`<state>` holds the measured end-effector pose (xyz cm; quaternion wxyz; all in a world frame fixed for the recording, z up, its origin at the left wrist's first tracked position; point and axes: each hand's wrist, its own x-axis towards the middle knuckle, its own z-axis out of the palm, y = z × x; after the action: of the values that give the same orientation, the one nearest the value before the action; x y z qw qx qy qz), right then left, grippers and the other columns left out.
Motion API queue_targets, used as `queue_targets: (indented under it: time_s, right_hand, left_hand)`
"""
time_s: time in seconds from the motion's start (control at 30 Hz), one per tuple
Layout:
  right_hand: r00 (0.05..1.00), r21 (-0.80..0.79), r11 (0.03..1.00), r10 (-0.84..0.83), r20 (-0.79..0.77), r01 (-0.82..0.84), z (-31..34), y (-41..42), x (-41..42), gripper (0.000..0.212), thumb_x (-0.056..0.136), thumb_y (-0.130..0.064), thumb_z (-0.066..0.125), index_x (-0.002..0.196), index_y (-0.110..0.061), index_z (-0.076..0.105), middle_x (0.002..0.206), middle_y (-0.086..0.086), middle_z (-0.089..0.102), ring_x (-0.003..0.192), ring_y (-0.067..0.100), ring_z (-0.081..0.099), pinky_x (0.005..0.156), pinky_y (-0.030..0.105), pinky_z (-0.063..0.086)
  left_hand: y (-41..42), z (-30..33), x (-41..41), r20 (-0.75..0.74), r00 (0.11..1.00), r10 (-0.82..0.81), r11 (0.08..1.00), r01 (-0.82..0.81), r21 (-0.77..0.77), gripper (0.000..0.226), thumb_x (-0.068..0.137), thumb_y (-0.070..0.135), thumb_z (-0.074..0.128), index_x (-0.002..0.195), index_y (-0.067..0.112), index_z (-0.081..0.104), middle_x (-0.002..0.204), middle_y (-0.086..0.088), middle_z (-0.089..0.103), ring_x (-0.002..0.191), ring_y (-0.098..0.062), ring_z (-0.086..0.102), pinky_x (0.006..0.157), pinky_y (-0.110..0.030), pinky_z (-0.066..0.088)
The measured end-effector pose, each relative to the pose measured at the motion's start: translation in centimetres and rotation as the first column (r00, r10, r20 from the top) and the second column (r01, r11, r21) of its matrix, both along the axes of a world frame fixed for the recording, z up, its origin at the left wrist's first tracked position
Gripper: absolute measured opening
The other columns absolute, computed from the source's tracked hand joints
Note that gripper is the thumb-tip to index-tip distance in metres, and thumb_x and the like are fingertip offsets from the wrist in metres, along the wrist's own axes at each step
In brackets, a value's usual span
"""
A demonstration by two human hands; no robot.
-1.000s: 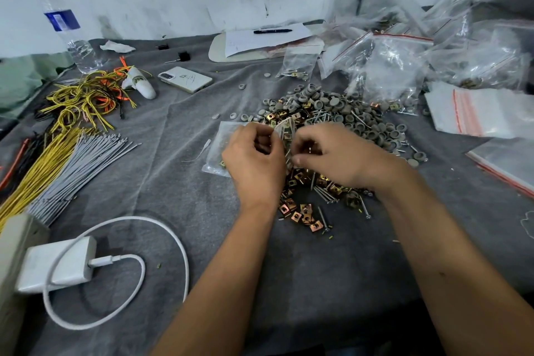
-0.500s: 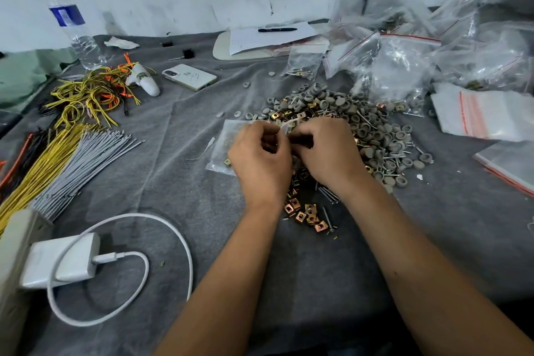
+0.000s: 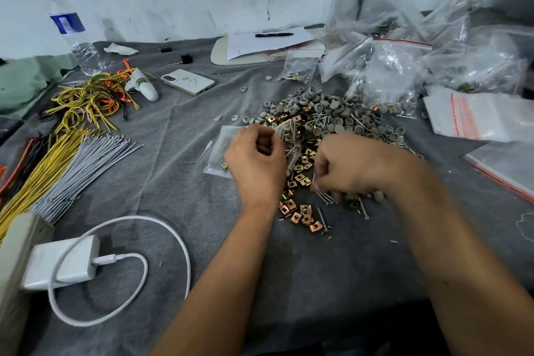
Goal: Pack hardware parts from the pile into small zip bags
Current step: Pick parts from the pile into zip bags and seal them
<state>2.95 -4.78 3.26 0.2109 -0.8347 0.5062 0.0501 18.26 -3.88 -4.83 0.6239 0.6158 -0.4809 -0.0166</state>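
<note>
A water bottle point(image 3: 72, 35) with a blue label, its writing too blurred to read, stands far left. The left hand point(image 3: 255, 162) pinches the mouth of a small zip bag point(image 3: 224, 147) lying on the grey cloth point(image 3: 173, 182). The right hand point(image 3: 351, 166), fingers curled, picks at screws point(image 3: 325, 197) in the pile of hardware parts point(image 3: 332, 115); whether it grips one, I cannot tell.

left hand point(image 3: 255, 163) pinching a small zip bag point(image 3: 284, 131), right hand point(image 3: 351, 166) curled down on the hardware pile point(image 3: 326, 115)
</note>
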Motion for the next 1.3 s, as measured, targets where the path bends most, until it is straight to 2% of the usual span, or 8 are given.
queue_targets:
  time_s: [0.17, 0.37, 0.53, 0.63, 0.7, 0.97, 1.1, 1.3]
  right_hand:
    - [0.97, -0.016, 0.997, 0.068, -0.232, -0.074, 0.1, 2.5, 2.0, 0.03, 0.09, -0.019, 0.074, 0.062, -0.012, 0.067, 0.055, -0.001, 0.07, 0.042, 0.005, 0.058, 0.061, 0.025, 0.058]
    - [0.964, -0.099, 0.986, 0.104, -0.245, -0.131, 0.0, 3.0, 3.1, 0.031, 0.086, -0.004, 0.066, 0.059, -0.012, 0.052, 0.054, 0.0, 0.056, 0.049, 0.012, 0.054, 0.053, 0.028, 0.054]
    - [0.989, -0.107, 0.992, -0.05, 0.137, 0.065, 0.0, 1.2, 1.3, 0.011, 0.087, -0.02, 0.071, 0.077, -0.015, 0.071, 0.071, 0.0, 0.071, 0.062, 0.011, 0.068, 0.054, 0.029, 0.056]
    - [0.765, -0.123, 0.947, -0.159, 0.624, 0.298, -0.7, 0.0, 1.0, 0.008, 0.09, -0.015, 0.069, 0.082, -0.018, 0.067, 0.069, 0.0, 0.072, 0.046, 0.004, 0.062, 0.04, 0.015, 0.043]
    - [0.622, -0.088, 0.942, -0.142, 0.77, 0.324, -1.0, -0.7, 1.3, 0.008, 0.091, -0.009, 0.066, 0.084, -0.014, 0.066, 0.066, 0.002, 0.073, 0.04, 0.01, 0.061, 0.04, 0.019, 0.044]
    - [0.714, -0.289, 0.925, 0.027, 0.7, 0.249, -3.2, -3.5, 3.2, 0.005, 0.086, -0.017, 0.077, 0.082, -0.02, 0.077, 0.07, -0.009, 0.069, 0.064, 0.002, 0.064, 0.059, 0.015, 0.047]
    - [0.766, -0.434, 0.88, 0.142, 0.627, 0.192, -4.9, -3.6, 2.7, 0.011, 0.084, -0.015, 0.081, 0.095, -0.017, 0.082, 0.082, 0.001, 0.066, 0.076, 0.013, 0.06, 0.068, 0.028, 0.047]
    - [0.639, -0.433, 0.846, 0.151, 0.754, 0.311, -5.2, -4.4, 0.7, 0.014, 0.09, -0.017, 0.077, 0.104, -0.017, 0.079, 0.094, -0.005, 0.069, 0.086, 0.001, 0.061, 0.077, 0.014, 0.044]
  left_hand:
    - [0.0, 0.0, 0.1, 0.004, 1.0, 0.003, 1.0, -0.003, 0.003, 0.007, 0.083, 0.015, 0.069, 0.08, 0.02, 0.072, 0.072, 0.007, 0.066, 0.068, -0.01, 0.062, 0.065, -0.035, 0.055]
    - [-0.1, -0.1, 0.1, -0.049, 0.998, -0.024, 1.0, 0.025, 0.019, 0.01, 0.083, 0.017, 0.067, 0.079, 0.026, 0.07, 0.071, 0.007, 0.065, 0.066, -0.013, 0.062, 0.063, -0.041, 0.057]
    - [0.0, 0.1, 0.0, -0.022, 1.0, -0.018, 1.0, 0.019, 0.014, 0.011, 0.082, 0.013, 0.068, 0.079, 0.022, 0.071, 0.072, 0.008, 0.066, 0.067, -0.01, 0.063, 0.062, -0.031, 0.055]
    - [-0.1, 0.1, -0.1, -0.017, 1.0, -0.023, 1.0, 0.023, -0.003, 0.012, 0.082, 0.008, 0.069, 0.079, 0.019, 0.071, 0.072, 0.006, 0.067, 0.067, -0.01, 0.063, 0.062, -0.031, 0.054]
    - [0.0, 0.1, -0.1, -0.013, 1.0, -0.025, 1.0, 0.024, -0.009, 0.011, 0.083, 0.007, 0.069, 0.079, 0.017, 0.071, 0.073, 0.006, 0.067, 0.067, -0.01, 0.063, 0.062, -0.031, 0.055]
    - [0.1, 0.2, -0.1, 0.028, 1.0, -0.013, 0.999, 0.014, -0.032, 0.005, 0.083, 0.007, 0.07, 0.081, 0.011, 0.073, 0.075, 0.002, 0.069, 0.069, -0.013, 0.064, 0.064, -0.038, 0.055]
    - [0.2, 0.1, -0.1, 0.021, 1.0, -0.024, 0.999, 0.024, -0.032, 0.005, 0.085, 0.006, 0.071, 0.082, 0.011, 0.073, 0.077, 0.002, 0.069, 0.071, -0.012, 0.065, 0.066, -0.037, 0.056]
    - [0.3, 0.8, -0.4, 0.026, 0.994, -0.109, 0.994, 0.108, 0.018, 0.009, 0.085, 0.008, 0.075, 0.081, 0.015, 0.073, 0.072, 0.007, 0.068, 0.066, -0.007, 0.063, 0.062, -0.017, 0.049]
